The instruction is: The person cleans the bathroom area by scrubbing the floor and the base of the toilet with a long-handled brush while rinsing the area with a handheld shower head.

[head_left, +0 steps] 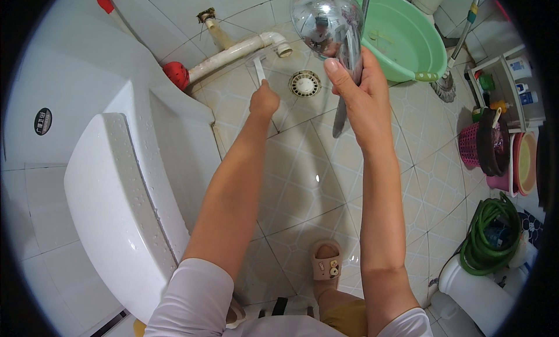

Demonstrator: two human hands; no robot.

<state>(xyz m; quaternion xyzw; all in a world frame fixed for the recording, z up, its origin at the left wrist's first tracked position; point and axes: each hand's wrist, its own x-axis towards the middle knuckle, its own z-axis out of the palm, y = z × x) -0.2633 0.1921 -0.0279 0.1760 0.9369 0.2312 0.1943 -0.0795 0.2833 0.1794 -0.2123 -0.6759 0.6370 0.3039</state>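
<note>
My left hand (pixel 265 100) is closed round a short white-handled tool (pixel 259 69) with a narrow crosswise head. Its head is close to the tiled floor beside the white drain pipe (pixel 233 55); whether it touches is unclear. Raised higher, my right hand (pixel 365 95) grips a shiny metal ladle (pixel 327 22) by its handle, with the thumb on top. The handle's end pokes out below the palm. The ladle's round bowl reflects the room, and I cannot tell whether it holds water. Between the hands, a round floor drain (pixel 304 84) is set in the tiles.
A green basin (pixel 407 40) stands at the far right, near a mop (pixel 445 87). Along the right lie a shelf with bottles (pixel 518 75), a pink basket (pixel 469 140), and a coiled green hose (pixel 489 238). A wet white toilet (pixel 116 203) fills the left. My sandalled foot (pixel 326 261) is below.
</note>
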